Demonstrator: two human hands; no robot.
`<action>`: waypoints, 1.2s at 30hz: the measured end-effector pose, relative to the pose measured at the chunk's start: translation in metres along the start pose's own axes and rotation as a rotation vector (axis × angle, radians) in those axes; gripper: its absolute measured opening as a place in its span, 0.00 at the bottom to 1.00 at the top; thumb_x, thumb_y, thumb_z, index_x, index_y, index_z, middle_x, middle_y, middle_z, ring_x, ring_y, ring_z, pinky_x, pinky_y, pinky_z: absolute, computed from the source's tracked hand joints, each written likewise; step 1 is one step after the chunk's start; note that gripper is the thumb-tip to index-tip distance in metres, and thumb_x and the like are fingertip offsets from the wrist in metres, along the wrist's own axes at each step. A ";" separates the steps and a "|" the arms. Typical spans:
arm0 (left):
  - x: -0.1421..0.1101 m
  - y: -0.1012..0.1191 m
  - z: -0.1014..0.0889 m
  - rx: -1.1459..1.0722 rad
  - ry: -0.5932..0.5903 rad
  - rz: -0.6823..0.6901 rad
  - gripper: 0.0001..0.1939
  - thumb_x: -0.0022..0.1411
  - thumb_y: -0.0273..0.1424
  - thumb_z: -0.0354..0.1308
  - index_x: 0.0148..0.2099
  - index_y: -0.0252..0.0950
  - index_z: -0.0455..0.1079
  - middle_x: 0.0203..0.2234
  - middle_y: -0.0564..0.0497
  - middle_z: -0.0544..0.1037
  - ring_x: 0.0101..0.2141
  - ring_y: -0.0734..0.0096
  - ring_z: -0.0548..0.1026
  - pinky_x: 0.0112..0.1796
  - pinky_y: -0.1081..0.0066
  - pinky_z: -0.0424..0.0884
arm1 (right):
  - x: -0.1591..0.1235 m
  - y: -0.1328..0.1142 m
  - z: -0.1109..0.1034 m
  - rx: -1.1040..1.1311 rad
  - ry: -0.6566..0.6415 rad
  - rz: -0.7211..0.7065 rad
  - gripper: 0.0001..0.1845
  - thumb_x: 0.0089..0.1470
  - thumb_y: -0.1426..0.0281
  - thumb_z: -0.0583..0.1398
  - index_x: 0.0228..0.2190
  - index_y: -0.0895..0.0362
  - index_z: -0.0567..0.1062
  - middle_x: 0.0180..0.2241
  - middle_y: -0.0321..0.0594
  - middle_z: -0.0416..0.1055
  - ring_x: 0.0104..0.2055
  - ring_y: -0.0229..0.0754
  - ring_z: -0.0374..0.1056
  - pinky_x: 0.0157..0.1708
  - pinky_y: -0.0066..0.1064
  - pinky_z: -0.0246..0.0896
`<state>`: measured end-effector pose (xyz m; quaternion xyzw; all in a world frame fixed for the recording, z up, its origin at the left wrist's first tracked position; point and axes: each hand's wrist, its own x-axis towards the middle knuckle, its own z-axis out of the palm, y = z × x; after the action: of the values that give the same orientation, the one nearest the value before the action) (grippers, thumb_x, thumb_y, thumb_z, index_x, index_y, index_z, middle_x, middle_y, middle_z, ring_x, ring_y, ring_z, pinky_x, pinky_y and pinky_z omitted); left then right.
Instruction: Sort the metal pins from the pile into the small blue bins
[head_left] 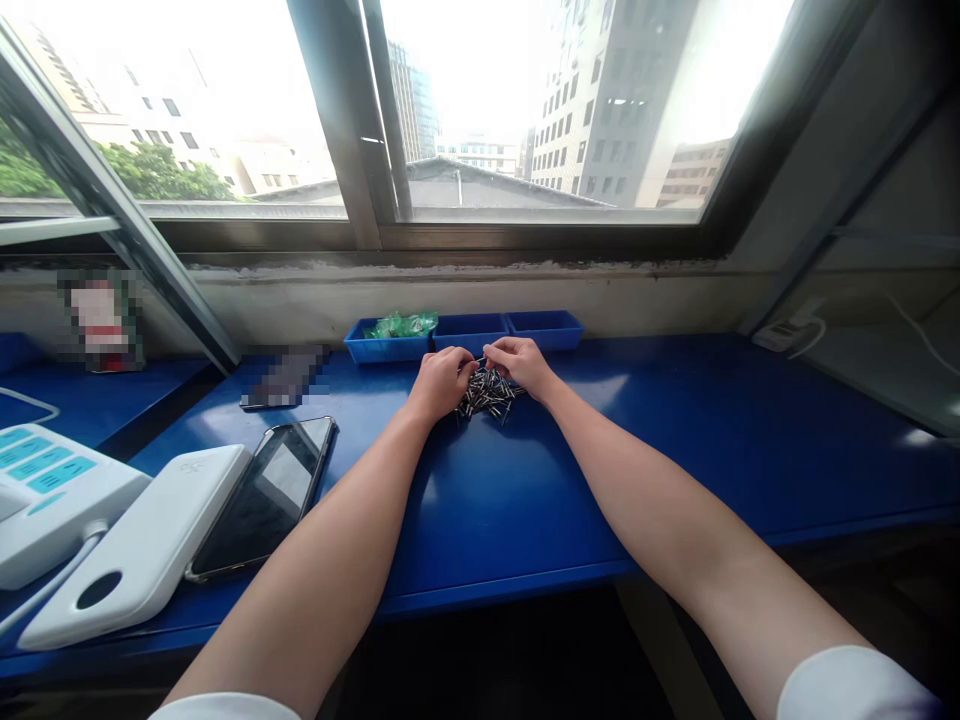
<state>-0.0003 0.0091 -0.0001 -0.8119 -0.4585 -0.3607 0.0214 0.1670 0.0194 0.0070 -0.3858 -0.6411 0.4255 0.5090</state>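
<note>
A loose pile of thin, dark and silvery metal pins (489,394), perhaps screws, lies on the blue table (510,520). Over its left side is my left hand (442,382), fingers curled and closed; what its fingertips hold, if anything, is hidden. My right hand (523,366) pinches one small metal pin (481,361) above the back of the pile, close to the left fingertips. Just behind both hands stands a blue three-part tray (472,328). Its left compartment holds a green plastic bag (405,325) with something inside.
At left lie a phone (266,500), a white power bank (142,540) and a white power strip (56,490) with a cable. A blurred dark object (285,378) lies behind the phone. A white socket block (780,335) is at far right; a window is above.
</note>
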 end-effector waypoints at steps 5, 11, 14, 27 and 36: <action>0.000 0.000 0.000 -0.005 -0.005 -0.010 0.08 0.62 0.33 0.51 0.37 0.38 0.71 0.34 0.49 0.78 0.39 0.63 0.74 0.43 0.63 0.64 | -0.002 -0.005 0.000 0.006 0.009 0.041 0.14 0.40 0.60 0.64 0.25 0.59 0.76 0.22 0.36 0.72 0.20 0.31 0.58 0.20 0.26 0.54; 0.000 0.000 0.000 -0.008 -0.013 -0.029 0.09 0.63 0.34 0.50 0.38 0.38 0.70 0.35 0.49 0.78 0.40 0.64 0.74 0.44 0.65 0.64 | 0.000 0.000 -0.001 -0.066 0.008 0.032 0.14 0.43 0.62 0.62 0.31 0.59 0.79 0.28 0.39 0.76 0.23 0.34 0.63 0.26 0.28 0.61; 0.000 0.001 0.000 0.050 0.038 -0.114 0.13 0.63 0.39 0.49 0.43 0.37 0.69 0.40 0.46 0.77 0.44 0.60 0.73 0.47 0.61 0.62 | 0.001 0.001 -0.003 -0.249 0.064 -0.047 0.16 0.47 0.63 0.60 0.36 0.58 0.79 0.34 0.41 0.77 0.33 0.40 0.68 0.37 0.32 0.64; 0.001 -0.002 0.000 0.216 -0.074 -0.569 0.18 0.60 0.37 0.46 0.49 0.33 0.65 0.47 0.34 0.71 0.50 0.46 0.67 0.47 0.50 0.61 | 0.007 0.010 -0.012 -1.182 0.131 0.090 0.39 0.51 0.60 0.55 0.63 0.54 0.51 0.66 0.39 0.45 0.53 0.59 0.49 0.48 0.51 0.52; 0.000 -0.004 0.000 0.204 -0.080 -0.566 0.21 0.60 0.37 0.45 0.51 0.32 0.64 0.48 0.33 0.70 0.51 0.44 0.67 0.48 0.50 0.61 | 0.007 0.012 -0.013 -1.189 0.129 0.098 0.39 0.52 0.58 0.54 0.62 0.54 0.52 0.66 0.39 0.45 0.54 0.59 0.49 0.50 0.51 0.51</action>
<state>-0.0034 0.0118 -0.0017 -0.6590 -0.7009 -0.2723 -0.0165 0.1789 0.0323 -0.0005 -0.6587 -0.7184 -0.0074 0.2236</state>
